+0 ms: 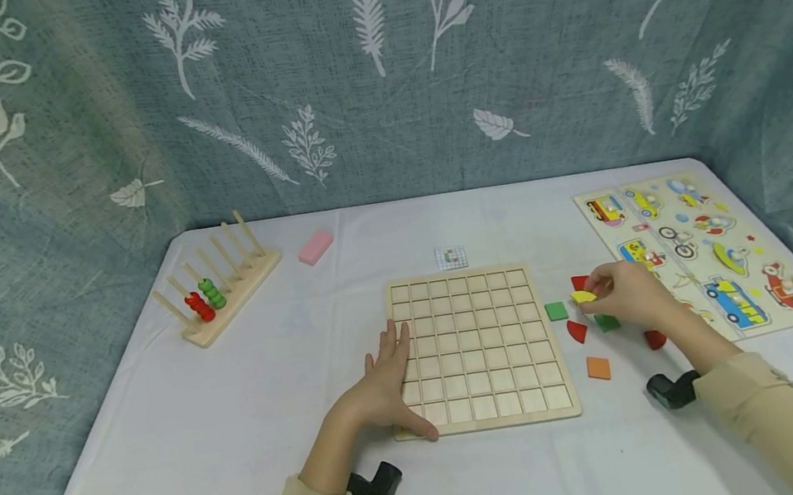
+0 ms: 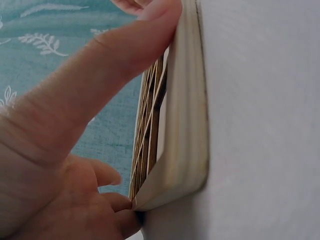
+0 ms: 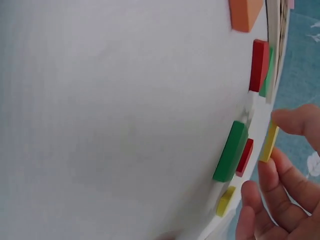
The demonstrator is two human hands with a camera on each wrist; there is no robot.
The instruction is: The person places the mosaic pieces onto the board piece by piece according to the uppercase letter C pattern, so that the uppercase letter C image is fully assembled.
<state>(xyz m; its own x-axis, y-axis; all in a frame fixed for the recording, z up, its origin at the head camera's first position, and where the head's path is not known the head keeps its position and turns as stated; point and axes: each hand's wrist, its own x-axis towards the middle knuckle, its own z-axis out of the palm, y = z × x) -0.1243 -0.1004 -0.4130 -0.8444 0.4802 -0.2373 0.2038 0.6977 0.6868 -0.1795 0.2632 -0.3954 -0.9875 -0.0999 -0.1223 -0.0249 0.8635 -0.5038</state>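
A wooden grid board [image 1: 495, 423] lies on the white table. My left hand [image 1: 377, 388] rests on its near left corner, fingers spread along the left side; in the left wrist view the thumb [image 2: 120, 60] lies against the rim. To the right of the board, my right hand [image 1: 629, 296] pinches a small flat yellow piece [image 1: 583, 296] between thumb and fingertips, held above the tabletop. Around it lie a light green square [image 1: 556, 311], red pieces [image 1: 576, 331], a darker green piece [image 1: 607, 323] and an orange square [image 1: 598, 368]. Another yellow piece [image 3: 226, 201] shows in the right wrist view.
A picture puzzle board [image 1: 689, 242] lies at the right, partly behind my right hand. Behind the grid board is a small printed card [image 1: 451, 258]. A pink block [image 1: 315, 246] and a peg stand [image 1: 251, 287] with red and green beads are at the back left.
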